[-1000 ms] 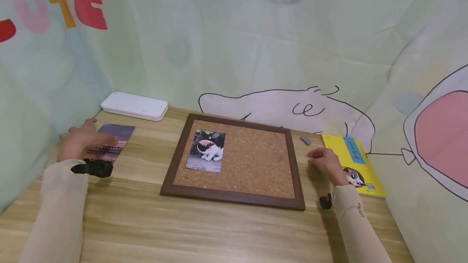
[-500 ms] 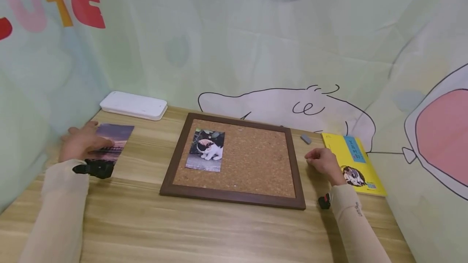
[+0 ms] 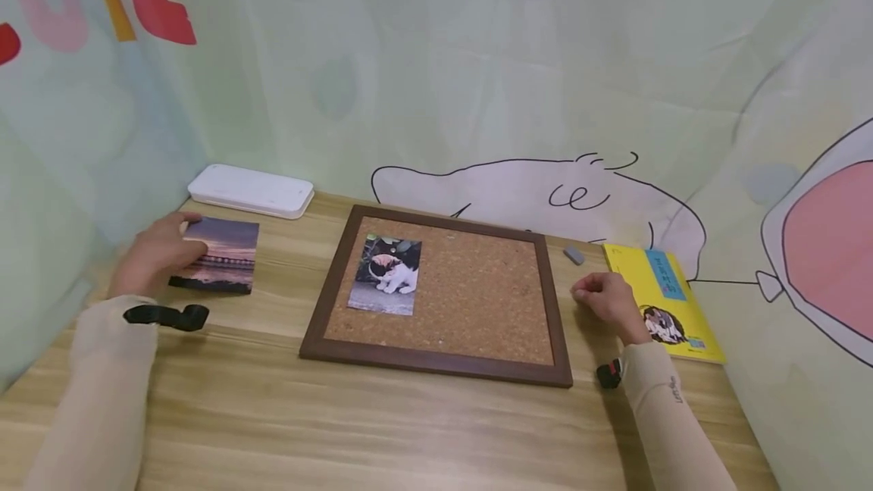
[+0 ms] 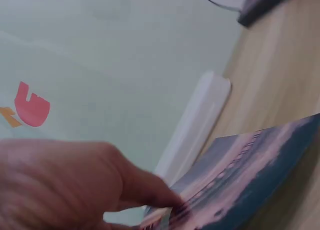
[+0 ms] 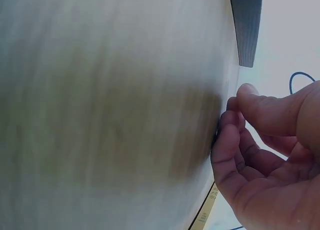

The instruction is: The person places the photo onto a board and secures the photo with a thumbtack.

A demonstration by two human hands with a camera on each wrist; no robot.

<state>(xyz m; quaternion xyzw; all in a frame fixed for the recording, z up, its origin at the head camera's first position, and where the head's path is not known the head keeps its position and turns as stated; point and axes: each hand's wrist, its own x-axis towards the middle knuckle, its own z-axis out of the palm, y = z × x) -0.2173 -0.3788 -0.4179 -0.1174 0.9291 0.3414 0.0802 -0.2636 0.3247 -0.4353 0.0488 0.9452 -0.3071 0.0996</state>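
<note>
At the left in the head view, my left hand (image 3: 153, 254) pinches a sunset photo (image 3: 228, 256) between thumb and fingers. The left wrist view shows this photo (image 4: 250, 165) bent and partly lifted off the tabletop. My right hand (image 3: 605, 301) rests on the table between a framed corkboard (image 3: 484, 294) and a yellow book (image 3: 630, 271). Its fingers are loosely curled, thumb close to the index finger, with nothing visible between them in the right wrist view. On the corkboard's left half lies a cat photo (image 3: 385, 279), with a small pin near its top.
A white flat case (image 3: 251, 189) stands at the back left, against the printed curtain (image 3: 436, 59). Beyond the corkboard's right corner lies a small grey eraser-like block (image 3: 574, 254). The wooden table (image 3: 375, 430) extends in front of the board.
My left fingers have taken hold of the sunset photo, and it has turned and shifted slightly right. My right hand has stayed about where it was. The head view has tilted slightly.
</note>
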